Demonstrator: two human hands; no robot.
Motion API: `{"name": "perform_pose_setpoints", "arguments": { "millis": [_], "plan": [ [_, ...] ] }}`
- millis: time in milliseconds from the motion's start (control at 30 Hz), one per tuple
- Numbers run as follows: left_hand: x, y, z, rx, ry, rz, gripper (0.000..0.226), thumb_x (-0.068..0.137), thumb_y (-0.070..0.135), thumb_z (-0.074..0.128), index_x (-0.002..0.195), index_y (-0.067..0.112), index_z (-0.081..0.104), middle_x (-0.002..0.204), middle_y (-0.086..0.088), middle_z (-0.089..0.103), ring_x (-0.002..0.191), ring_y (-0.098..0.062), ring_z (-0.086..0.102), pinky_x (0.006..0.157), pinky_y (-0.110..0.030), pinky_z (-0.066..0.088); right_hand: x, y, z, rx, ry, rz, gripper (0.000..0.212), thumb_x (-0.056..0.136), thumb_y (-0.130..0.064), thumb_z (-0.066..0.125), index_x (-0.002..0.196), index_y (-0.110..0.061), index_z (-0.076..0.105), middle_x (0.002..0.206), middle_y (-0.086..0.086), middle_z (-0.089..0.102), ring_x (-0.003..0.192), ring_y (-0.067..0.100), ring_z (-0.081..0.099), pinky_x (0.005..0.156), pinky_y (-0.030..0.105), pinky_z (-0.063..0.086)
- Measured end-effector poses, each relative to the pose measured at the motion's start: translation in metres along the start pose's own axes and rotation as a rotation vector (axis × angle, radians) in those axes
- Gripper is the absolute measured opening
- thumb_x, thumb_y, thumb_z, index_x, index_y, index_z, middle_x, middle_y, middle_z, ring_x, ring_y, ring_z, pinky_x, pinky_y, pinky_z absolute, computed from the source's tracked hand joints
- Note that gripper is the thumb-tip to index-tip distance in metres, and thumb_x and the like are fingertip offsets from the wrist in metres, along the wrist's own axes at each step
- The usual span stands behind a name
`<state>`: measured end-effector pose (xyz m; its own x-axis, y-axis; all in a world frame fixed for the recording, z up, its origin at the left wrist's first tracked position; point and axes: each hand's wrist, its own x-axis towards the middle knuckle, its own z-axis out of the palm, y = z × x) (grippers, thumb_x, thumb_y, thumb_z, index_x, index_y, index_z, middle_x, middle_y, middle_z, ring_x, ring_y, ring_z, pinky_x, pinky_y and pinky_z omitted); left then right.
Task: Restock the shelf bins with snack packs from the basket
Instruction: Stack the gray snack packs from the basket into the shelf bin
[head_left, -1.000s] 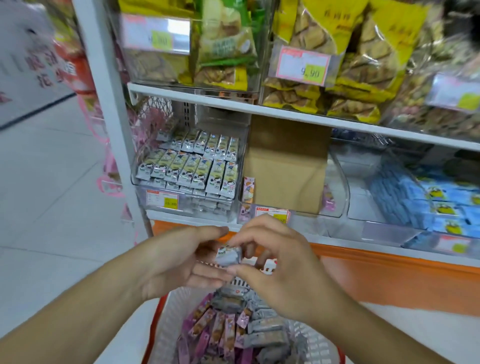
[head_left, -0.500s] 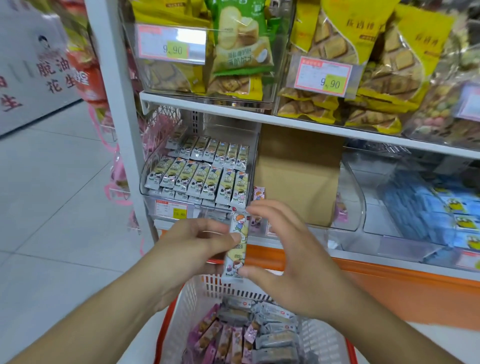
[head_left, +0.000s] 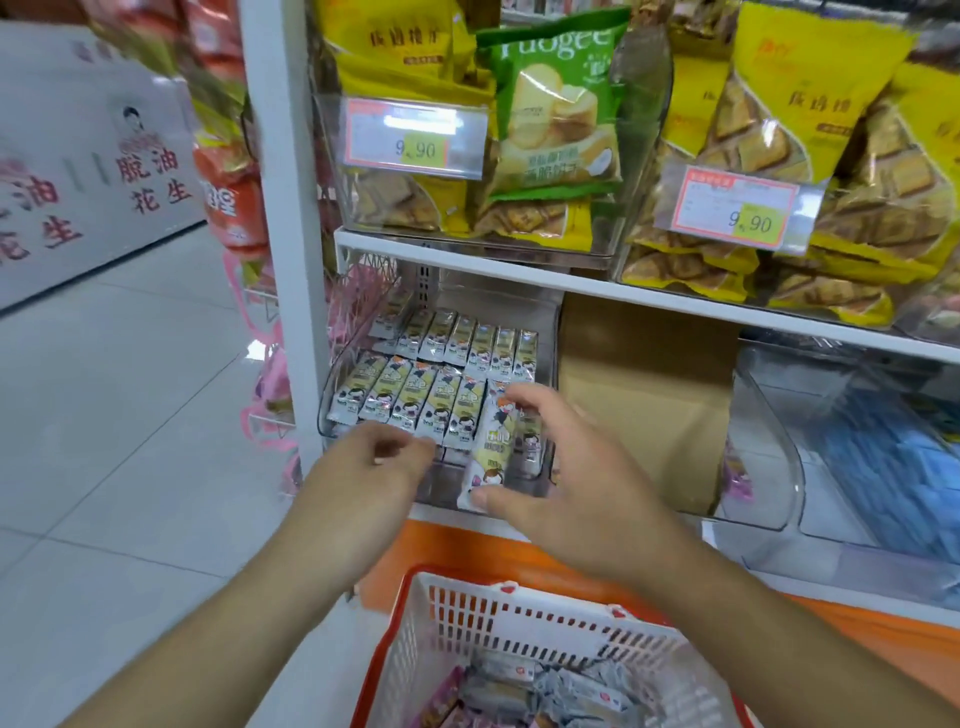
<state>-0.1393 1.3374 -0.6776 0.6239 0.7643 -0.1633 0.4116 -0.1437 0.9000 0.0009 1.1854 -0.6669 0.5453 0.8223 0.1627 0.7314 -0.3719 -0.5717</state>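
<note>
White-and-red basket (head_left: 524, 623), yellow-white pack (head_left: 493, 441)

I see bright, even light, glare on the glossy orange price tag (head_left: 415, 136), soft blur throughout, and bowed wide-angle edges.

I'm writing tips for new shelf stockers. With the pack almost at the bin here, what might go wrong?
The right hand holds the snack pack only by its ends, between fingertips and thumb, so it may slip and fall short of the clear bin. The rows of packs there already look tightly filled, so pushing it in might knock neighbours askew. The left hand, close by the front row, might nudge it.
</note>
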Motion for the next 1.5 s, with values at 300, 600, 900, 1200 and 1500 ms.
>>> {"name": "perform_pose_setpoints", "arguments": {
  "millis": [300,600,900,1200,1500],
  "plan": [
    [0.048,-0.038,-0.030,0.287,0.079,-0.060,0.056,0.092,0.047,0.058,0.140,0.020,0.045,0.145,-0.007,0.046,0.128,-0.028,0.048,0.104,-0.043,0.043,0.180,-0.006,0.031,-0.095,-0.042,0.066,0.095,0.077,-0.064,0.084,0.152,-0.024,0.042,0.136,-0.002,0.060,0.120,0.023,0.061,0.087,0.029,0.048],
    [0.057,-0.049,-0.019,0.179,0.056,-0.073,0.042,0.093,0.032,0.062,0.131,0.027,0.043,0.138,0.002,0.039,0.116,-0.017,0.045,0.097,-0.035,0.041,0.250,-0.002,0.049,-0.125,-0.085,0.134,0.077,0.082,-0.054,0.084,0.145,-0.029,0.050,0.145,-0.003,0.056,0.114,0.016,0.053,0.087,0.026,0.038],
    [0.056,-0.048,-0.017,0.215,0.063,-0.084,0.044,0.093,0.038,0.061,0.130,0.026,0.039,0.141,0.000,0.033,0.123,-0.028,0.051,0.104,-0.047,0.047,0.250,0.003,0.052,-0.064,-0.112,0.160,0.082,0.089,-0.058,0.076,0.158,-0.033,0.039,0.160,-0.003,0.046,0.134,0.020,0.053,0.098,0.028,0.042],
    [0.038,-0.049,-0.019,0.494,-0.065,-0.163,0.051,0.089,0.045,0.059,0.124,0.012,0.042,0.129,-0.013,0.047,0.119,-0.036,0.053,0.098,-0.045,0.049,0.149,0.004,0.025,0.021,0.022,-0.006,0.058,0.095,-0.034,0.075,0.148,-0.031,0.053,0.143,-0.005,0.059,0.108,0.012,0.066,0.089,0.025,0.054],
    [-0.010,-0.081,0.034,0.572,-0.129,-0.141,0.072,0.089,0.038,0.061,0.143,0.006,0.026,0.136,-0.020,0.046,0.123,-0.044,0.053,0.099,-0.049,0.048,-0.059,0.045,0.033,0.233,0.037,0.033,0.035,0.091,0.002,0.065,0.110,-0.028,0.069,0.115,-0.011,0.064,0.105,0.016,0.060,0.088,0.031,0.049]
  ]
}}
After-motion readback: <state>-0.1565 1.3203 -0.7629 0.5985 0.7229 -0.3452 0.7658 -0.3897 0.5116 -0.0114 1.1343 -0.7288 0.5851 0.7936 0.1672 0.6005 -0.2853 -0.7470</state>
